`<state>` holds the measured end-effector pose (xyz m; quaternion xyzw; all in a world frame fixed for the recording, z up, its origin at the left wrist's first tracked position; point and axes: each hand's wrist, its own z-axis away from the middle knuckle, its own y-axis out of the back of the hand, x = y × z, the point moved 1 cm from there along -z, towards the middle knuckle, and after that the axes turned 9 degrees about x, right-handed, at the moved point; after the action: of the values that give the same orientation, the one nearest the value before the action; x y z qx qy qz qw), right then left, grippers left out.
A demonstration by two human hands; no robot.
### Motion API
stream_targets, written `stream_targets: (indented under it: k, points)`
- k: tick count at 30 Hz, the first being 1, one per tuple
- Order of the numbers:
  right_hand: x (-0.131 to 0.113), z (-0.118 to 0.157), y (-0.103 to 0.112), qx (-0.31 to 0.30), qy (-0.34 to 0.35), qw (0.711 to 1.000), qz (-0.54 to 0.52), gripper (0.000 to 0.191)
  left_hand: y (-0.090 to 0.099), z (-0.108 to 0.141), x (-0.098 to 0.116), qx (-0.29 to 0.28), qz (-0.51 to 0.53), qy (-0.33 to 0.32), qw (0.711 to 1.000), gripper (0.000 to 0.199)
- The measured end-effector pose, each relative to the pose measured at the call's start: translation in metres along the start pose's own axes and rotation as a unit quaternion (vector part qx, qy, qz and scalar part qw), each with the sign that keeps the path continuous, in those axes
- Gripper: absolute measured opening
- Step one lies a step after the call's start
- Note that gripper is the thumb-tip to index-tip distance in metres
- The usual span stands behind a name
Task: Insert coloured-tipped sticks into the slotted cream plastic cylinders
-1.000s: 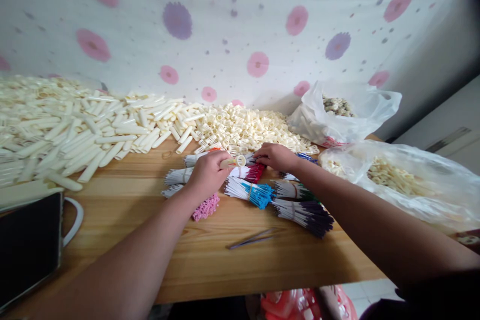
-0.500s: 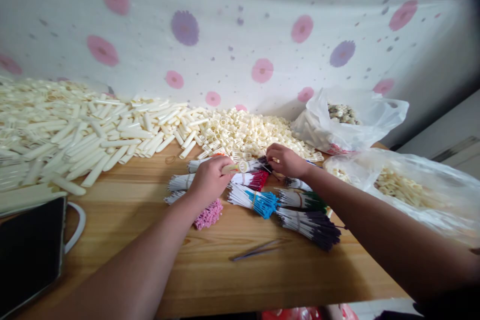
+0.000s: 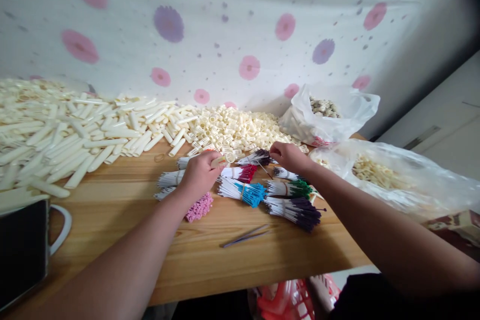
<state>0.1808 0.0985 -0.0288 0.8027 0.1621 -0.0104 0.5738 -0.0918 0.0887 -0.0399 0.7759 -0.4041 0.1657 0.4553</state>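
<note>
My left hand point(image 3: 201, 170) is closed around a cream tube point(image 3: 225, 159), its round open end facing right. Level with it on the right, my right hand point(image 3: 287, 155) pinches a thin stick point(image 3: 265, 170) slanting down from the fingers. A dark-tipped bundle point(image 3: 258, 157) lies between the hands. Below them are rubber-banded bundles of white sticks with coloured ends: red point(image 3: 245, 173), blue point(image 3: 243, 191), green point(image 3: 290, 189), dark purple point(image 3: 296, 211) and pink point(image 3: 199, 207), the last partly hidden by my left wrist.
Cream tubes point(image 3: 101, 135) and short slotted pieces point(image 3: 240, 130) are heaped along the back. Two plastic bags point(image 3: 337, 125) stand at the right. Metal tweezers point(image 3: 245, 236) lie near the front edge, and a black-screened device point(image 3: 22, 250) is at the left.
The view has shifted right, so things on the table appear farther left. My right hand is farther from the dark-tipped bundle, and the thin stick shows more clearly.
</note>
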Motion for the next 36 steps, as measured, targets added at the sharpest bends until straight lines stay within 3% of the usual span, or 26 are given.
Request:
stream_targets:
  k: [7, 12, 17, 21, 28, 36]
  points:
    - [-0.010, -0.008, -0.017, -0.004, -0.047, 0.998, -0.033, 0.017, 0.002, -0.004, -0.008, 0.027, 0.002, 0.012, 1.000, 0.012]
    - [-0.011, -0.009, -0.011, -0.017, 0.009, 1.000, -0.023, 0.011, 0.006, -0.007, -0.010, 0.038, -0.017, 0.032, 0.999, 0.015]
    - [-0.017, 0.008, 0.003, 0.008, 0.045, 0.999, 0.027, 0.018, 0.005, -0.006, -0.011, 0.032, -0.020, 0.031, 0.999, 0.016]
    - [-0.025, 0.018, -0.006, -0.050, 0.053, 0.995, 0.061, 0.019, 0.004, -0.006, -0.011, 0.024, -0.022, 0.041, 0.999, 0.018]
    - [-0.027, 0.013, -0.019, -0.089, -0.012, 0.992, 0.085, 0.017, 0.003, -0.005, -0.008, 0.025, -0.032, 0.037, 0.999, 0.021]
    - [-0.016, 0.018, -0.008, -0.042, -0.074, 0.996, -0.022, 0.013, 0.001, -0.005, -0.010, 0.014, -0.027, 0.034, 0.999, 0.022]
